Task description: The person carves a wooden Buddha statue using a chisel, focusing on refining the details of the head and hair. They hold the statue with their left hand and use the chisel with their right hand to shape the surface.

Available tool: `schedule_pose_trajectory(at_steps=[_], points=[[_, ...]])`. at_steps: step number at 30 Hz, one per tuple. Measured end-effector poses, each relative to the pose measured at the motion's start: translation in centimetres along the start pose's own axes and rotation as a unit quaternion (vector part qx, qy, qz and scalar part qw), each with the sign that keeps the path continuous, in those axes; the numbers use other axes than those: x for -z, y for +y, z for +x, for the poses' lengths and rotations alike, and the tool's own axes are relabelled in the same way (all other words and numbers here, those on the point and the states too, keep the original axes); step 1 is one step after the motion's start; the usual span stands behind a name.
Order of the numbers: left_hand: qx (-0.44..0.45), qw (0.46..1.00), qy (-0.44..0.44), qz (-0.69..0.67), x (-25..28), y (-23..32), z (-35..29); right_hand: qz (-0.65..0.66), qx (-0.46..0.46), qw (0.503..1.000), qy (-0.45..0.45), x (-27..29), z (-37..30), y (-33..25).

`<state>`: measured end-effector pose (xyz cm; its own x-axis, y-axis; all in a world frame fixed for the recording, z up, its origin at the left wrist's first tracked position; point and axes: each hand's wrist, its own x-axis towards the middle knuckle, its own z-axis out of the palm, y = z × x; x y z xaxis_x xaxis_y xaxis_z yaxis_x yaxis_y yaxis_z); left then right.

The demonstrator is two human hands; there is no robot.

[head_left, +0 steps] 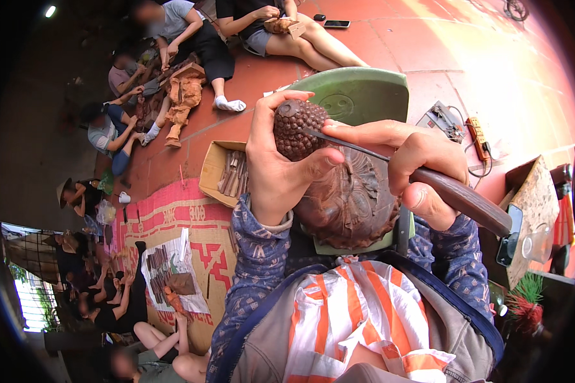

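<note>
A dark brown wood carving (351, 207) is in front of me, with a rounded top covered in small knobs (295, 131) and a wide body cut with curling lines. My left hand (271, 169) is wrapped round the knobbed top, thumb on the near side. My right hand (428, 159) holds a carving chisel (473, 201) by its dark wooden handle, index finger stretched along the thin metal shaft. The chisel's tip meets the right side of the knobs, close to my left hand's fingers. Behind the carving rises the back of a green plastic chair (364, 89).
Left of the carving, a cardboard box (214, 167) holds several chisels. More tools lie on a white sheet (195, 246) over a printed mat. An orange power strip (476, 137) and a wooden box (524, 236) with a phone are at right. Several people sit at left, some with carvings.
</note>
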<state>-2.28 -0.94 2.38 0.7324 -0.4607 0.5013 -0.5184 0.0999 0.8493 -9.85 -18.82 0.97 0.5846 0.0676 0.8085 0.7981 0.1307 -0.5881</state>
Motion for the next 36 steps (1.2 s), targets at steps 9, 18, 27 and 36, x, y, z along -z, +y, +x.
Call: schedule_pose_trajectory(at_steps=[9, 18, 27, 36], points=[[-0.007, 1.0, 0.009, -0.008, 0.1, 0.2, 0.0, -0.074, -0.044, 0.994, -0.073, 0.1, 1.0, -1.1], [-0.015, 0.999, 0.007, 0.042, 0.3, 0.0, 0.0, -0.121, -0.079, 0.987, -0.076, -0.3, 1.9, -2.9], [0.002, 0.999, 0.022, 0.05, 0.2, -0.2, -0.1, -0.169, -0.051, 0.981, -0.084, -1.2, 2.2, -3.2], [-0.013, 0.998, 0.002, 0.055, 0.5, -0.6, 0.0, -0.091, 0.071, 0.992, 0.052, 0.0, 0.4, -1.9]])
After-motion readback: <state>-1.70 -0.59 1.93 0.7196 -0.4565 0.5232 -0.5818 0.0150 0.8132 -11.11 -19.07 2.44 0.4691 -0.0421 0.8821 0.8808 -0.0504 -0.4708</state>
